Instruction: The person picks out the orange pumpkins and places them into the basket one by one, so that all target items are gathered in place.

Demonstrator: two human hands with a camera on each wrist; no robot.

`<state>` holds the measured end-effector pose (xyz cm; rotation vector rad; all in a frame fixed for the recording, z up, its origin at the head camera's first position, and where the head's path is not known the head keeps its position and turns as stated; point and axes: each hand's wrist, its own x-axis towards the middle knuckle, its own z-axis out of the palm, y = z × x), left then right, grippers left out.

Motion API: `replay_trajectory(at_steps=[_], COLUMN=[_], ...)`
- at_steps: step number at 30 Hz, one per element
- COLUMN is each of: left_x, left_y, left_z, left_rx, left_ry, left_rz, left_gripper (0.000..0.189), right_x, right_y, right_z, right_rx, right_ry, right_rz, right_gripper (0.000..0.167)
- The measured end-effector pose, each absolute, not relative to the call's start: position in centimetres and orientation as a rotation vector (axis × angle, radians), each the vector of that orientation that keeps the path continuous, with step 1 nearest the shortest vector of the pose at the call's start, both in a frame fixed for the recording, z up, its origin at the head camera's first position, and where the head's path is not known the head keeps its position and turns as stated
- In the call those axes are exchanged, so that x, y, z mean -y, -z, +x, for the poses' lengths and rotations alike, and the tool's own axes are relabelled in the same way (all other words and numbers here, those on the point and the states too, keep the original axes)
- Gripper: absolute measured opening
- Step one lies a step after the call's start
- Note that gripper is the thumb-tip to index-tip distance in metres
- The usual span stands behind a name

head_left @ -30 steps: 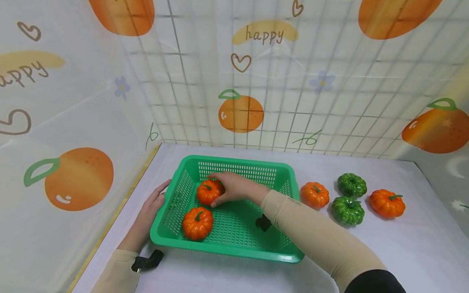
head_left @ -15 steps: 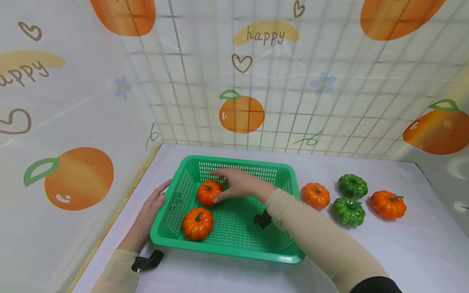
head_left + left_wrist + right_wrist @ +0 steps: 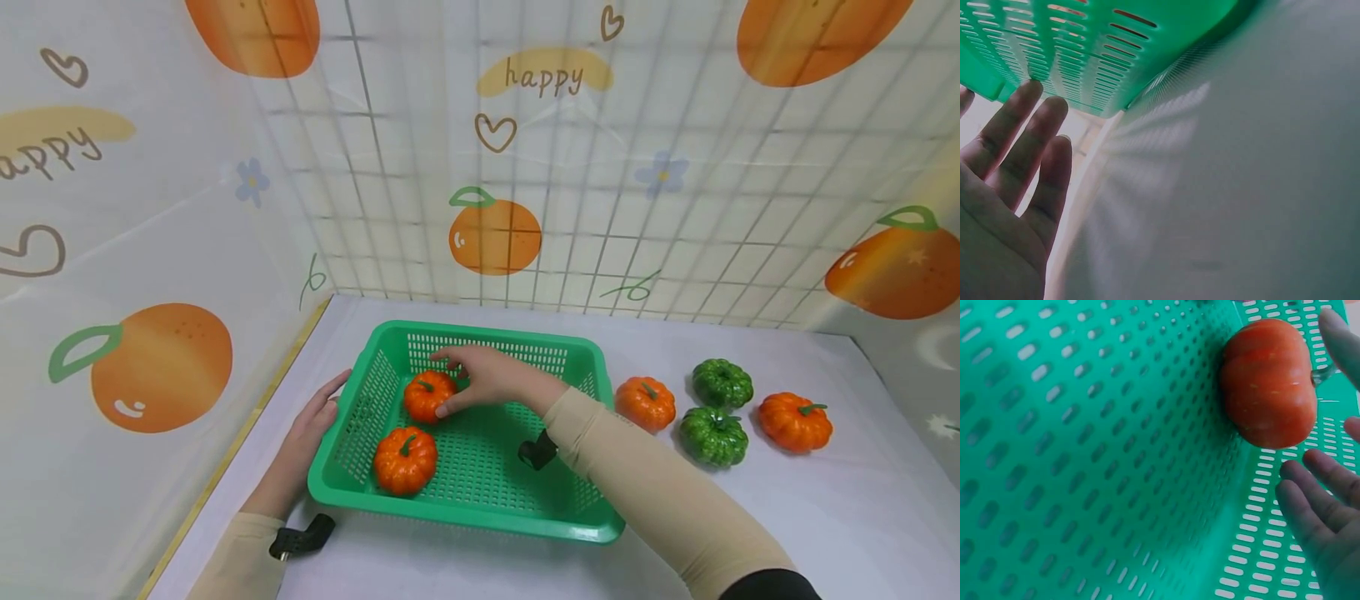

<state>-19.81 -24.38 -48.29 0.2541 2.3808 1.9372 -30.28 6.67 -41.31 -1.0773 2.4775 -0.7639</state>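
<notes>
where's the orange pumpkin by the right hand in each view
Head: the far orange pumpkin sits in the green basket, left of centre, beside the right hand.
Left wrist: not in it; only the basket's outer wall shows.
Right wrist: upper right, on the basket floor.
Shared landmark: the green basket.

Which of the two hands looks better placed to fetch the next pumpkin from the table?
Probably the right hand. It is open beside a pumpkin in the green basket, and the loose orange pumpkin and the others lie on its side. The left hand rests flat against the basket's far-left wall.
</notes>
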Motion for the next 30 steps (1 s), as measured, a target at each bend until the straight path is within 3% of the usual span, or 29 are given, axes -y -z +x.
replay_trajectory(at_steps=[30], left_x=[24.4], left_y=[48.5], left_z=[-19.6], left_rx=[-2.398], left_ry=[-1.927], left_rz=[0.285], left_gripper=[0.046], right_x=[-9.9], right_y=[37.6], right_z=[-29.9], right_rx=[-2.423], right_ry=[1.191], right_rz=[-1.032], right_gripper=[0.086])
